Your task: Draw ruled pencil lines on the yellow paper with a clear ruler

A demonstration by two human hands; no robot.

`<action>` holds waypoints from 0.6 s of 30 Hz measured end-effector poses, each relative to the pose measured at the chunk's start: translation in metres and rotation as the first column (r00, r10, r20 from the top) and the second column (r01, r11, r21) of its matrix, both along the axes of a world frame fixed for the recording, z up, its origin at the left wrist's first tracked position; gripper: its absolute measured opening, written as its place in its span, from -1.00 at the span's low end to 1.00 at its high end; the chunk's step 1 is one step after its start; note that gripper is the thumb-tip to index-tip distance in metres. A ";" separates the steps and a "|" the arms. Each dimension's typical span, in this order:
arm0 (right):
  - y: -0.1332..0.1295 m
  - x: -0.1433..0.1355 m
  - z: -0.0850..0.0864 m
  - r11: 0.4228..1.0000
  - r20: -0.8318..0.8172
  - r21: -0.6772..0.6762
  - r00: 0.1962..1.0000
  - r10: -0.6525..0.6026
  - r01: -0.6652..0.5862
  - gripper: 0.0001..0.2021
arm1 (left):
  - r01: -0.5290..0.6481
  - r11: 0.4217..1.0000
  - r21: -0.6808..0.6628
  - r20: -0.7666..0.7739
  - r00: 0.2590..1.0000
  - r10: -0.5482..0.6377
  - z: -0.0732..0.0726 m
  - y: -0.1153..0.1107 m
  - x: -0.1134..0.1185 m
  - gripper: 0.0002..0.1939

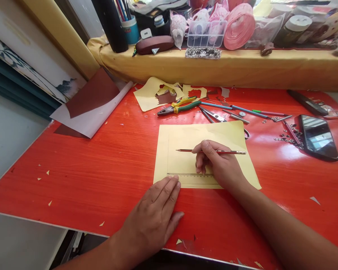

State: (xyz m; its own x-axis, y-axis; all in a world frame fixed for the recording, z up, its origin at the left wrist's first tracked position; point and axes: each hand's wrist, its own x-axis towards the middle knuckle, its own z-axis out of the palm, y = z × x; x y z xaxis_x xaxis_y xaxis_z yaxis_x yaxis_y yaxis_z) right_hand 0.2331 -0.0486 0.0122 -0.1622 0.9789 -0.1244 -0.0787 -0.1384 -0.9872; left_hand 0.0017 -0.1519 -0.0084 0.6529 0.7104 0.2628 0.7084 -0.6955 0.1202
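A sheet of yellow paper [180,138] lies on the red table, with a faint line drawn down near its left edge. Across its lower part rests a clear ruler [190,176]. My left hand [157,206] lies flat with fingers stretched, its fingertips on the ruler's left end and the paper's lower edge. A dark red pencil [183,150] is pinched in my right hand [214,161], held nearly level above the sheet with its tip to the left. My right hand covers the ruler's right part.
Pliers [180,107], yellow paper offcuts [149,92] and scissors [215,114] lie beyond the sheet. A phone [319,137] sits at right by small metal pieces. A brown-and-white curled sheet [92,101] is at far left. A cloth-covered ledge [186,67] bears boxes and jars.
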 end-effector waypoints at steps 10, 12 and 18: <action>0.001 0.001 0.000 1.000 0.007 0.000 1.000 0.012 -0.012 -0.51 | 0.011 1.000 0.016 -0.016 1.000 -0.011 0.002 0.001 0.000 -0.46; 0.001 0.001 -0.001 1.000 -0.006 0.001 1.000 0.013 -0.013 -0.52 | 0.013 1.000 0.014 -0.013 1.000 -0.013 0.003 0.002 0.000 -0.47; 0.001 0.001 -0.001 1.000 -0.021 -0.002 1.000 0.013 -0.013 -0.54 | 0.001 1.000 0.008 0.003 1.000 -0.001 0.002 0.001 0.000 -0.46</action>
State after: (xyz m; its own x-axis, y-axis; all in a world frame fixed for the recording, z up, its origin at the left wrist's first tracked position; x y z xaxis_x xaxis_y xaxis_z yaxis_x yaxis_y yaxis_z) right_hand 0.2341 -0.0479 0.0109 -0.1773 0.9765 -0.1225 -0.0978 -0.1414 -0.9851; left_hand 0.0019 -0.1508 -0.0064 0.6527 0.7076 0.2706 0.7074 -0.6971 0.1167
